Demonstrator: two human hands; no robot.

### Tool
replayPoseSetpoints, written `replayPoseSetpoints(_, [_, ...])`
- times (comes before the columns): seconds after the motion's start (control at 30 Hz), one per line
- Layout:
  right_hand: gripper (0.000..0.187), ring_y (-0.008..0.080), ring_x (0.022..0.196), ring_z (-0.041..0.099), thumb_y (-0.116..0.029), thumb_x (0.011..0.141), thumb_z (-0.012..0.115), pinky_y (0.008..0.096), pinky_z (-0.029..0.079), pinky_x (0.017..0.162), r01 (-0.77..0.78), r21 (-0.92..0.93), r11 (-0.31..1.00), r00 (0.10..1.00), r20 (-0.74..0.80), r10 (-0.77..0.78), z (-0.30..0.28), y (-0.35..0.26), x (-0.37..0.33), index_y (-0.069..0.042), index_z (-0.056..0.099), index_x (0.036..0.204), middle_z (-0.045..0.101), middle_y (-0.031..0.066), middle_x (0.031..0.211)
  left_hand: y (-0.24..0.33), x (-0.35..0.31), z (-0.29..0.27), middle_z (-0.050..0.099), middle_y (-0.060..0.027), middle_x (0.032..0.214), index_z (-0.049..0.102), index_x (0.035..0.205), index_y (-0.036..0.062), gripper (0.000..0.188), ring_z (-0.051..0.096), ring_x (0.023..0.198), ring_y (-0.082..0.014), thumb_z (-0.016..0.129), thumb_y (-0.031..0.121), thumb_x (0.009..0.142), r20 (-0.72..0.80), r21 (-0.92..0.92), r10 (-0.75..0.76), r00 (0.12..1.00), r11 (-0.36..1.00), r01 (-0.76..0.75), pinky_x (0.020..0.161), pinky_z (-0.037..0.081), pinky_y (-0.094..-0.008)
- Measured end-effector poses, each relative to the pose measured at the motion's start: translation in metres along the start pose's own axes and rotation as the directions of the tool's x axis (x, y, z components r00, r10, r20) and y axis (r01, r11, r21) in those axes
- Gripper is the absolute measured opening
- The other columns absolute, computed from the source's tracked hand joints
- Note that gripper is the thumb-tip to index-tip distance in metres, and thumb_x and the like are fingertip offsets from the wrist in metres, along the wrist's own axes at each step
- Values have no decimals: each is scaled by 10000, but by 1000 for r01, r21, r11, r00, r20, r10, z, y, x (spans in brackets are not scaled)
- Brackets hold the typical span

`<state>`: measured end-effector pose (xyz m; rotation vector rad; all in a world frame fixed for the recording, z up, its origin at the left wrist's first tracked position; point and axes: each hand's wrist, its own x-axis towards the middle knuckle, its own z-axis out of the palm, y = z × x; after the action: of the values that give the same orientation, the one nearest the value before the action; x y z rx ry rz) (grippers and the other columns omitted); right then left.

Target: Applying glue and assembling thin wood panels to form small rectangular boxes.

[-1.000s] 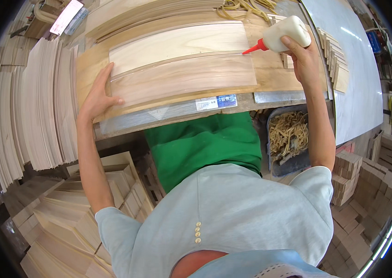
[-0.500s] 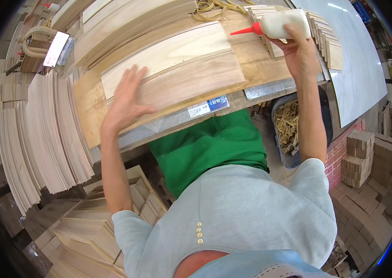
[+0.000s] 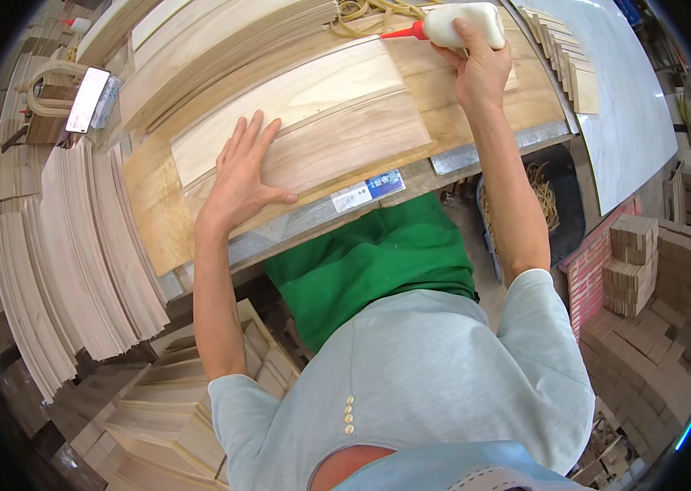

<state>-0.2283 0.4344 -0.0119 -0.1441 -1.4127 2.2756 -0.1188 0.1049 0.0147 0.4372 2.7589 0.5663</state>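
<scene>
Two thin wooden boards, a pale one (image 3: 313, 90) and a browner one (image 3: 345, 139) on its near side, lie side by side on a plywood sheet (image 3: 489, 114). My left hand (image 3: 245, 172) rests open near their left end, fingers spread across the wood. In my right hand (image 3: 483, 72) is a white squeeze bottle with a red nozzle (image 3: 466, 26), tipped onto its side. Its nozzle points left, with the tip at the pale board's far right corner. Whether the tip touches the wood I cannot tell.
Stacked boards (image 3: 231, 57) stand behind, and more stacks (image 3: 92, 245) on the left beside a phone (image 3: 87, 100). Yellowish bands (image 3: 366, 16) lie at the back. Small wooden pieces (image 3: 562, 57) line the right. A dark bin (image 3: 570, 192) of strips sits below the table edge.
My right hand has brought the bottle left, so the nozzle tip is now at the pale board's corner. My left hand has shifted slightly right along the boards.
</scene>
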Motion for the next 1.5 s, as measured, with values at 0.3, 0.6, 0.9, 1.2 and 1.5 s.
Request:
replayPoseSetpoints(0.3, [348,132,760,610,-95,826,686,234,506,596,-38,70,997,971,-234,54,29,-8,-9,-24,549,1138,621,53,905,-3,-1,2,184,-130,1557,327,1460,161,1125,111,1449,-307,873,366,497,1,15,-14,1000,1000,14,1177,121,-471])
replayPoseSetpoints(0.6, [447,330,971,642,-40,814,710,441,630,725,64,-33,997,998,-10,-64,-3,7,-4,32,415,1142,570,176,1091,1,0,1,183,-117,1560,332,1460,166,1117,109,1451,-299,872,343,499,6,10,-30,1000,999,30,1180,115,-467])
replayPoseSetpoints(0.9, [386,319,982,639,-23,828,686,444,632,710,49,-7,999,997,-55,-49,-13,-4,-16,29,465,1141,578,153,1091,1,0,1,186,-111,1559,328,1463,176,1118,106,1452,-289,873,329,498,3,8,-31,1000,999,31,1183,115,-457])
replayPoseSetpoints(1.2, [285,297,946,657,-57,855,658,450,627,703,17,-48,999,1000,-15,-17,-31,-15,-30,49,550,1097,618,145,1040,2,1,1,180,-100,1563,320,1465,172,1126,98,1454,-282,873,340,498,17,21,-41,999,999,41,1184,114,-456])
replayPoseSetpoints(1.5, [380,285,923,658,-55,822,692,392,628,637,-55,-46,997,998,23,56,-49,-31,-43,38,489,1129,597,146,1053,3,2,1,175,-105,1563,315,1468,173,1130,99,1453,-284,870,349,499,17,32,-42,999,999,41,1185,113,-453])
